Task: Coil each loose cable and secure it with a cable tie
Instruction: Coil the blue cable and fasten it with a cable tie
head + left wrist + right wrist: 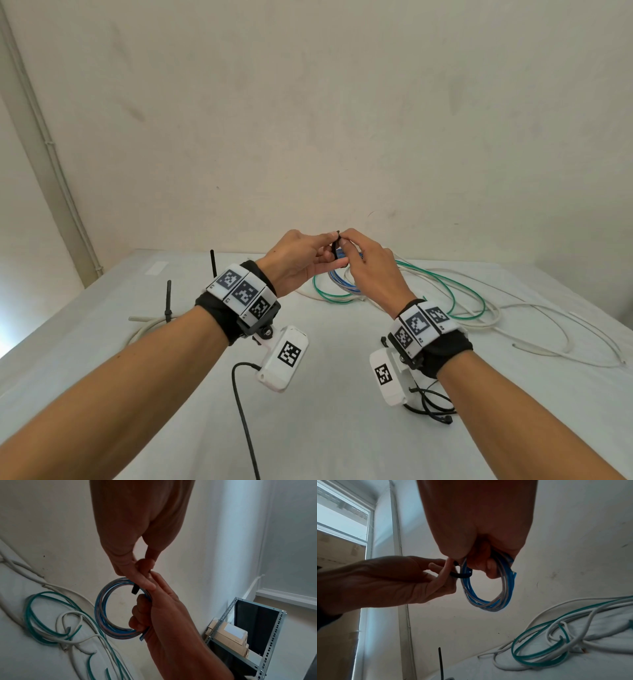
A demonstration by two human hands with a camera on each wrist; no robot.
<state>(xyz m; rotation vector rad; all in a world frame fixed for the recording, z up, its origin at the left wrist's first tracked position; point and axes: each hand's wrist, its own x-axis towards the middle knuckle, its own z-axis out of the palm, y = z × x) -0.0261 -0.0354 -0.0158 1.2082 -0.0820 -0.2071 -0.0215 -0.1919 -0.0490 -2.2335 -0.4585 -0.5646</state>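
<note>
Your right hand (368, 265) curls its fingers through the blue coil (488, 588), held above the counter (325, 428) with its ring hanging downward. Your left hand (298, 262) pinches the black tie (460, 574), which wraps crosswise round the coil's strands. Green cable (455, 291) and white cable (548, 329) lie loose beyond.

coil (342, 255) between hands | loose cables (462, 301) right, apparently on table (325, 428)
</note>
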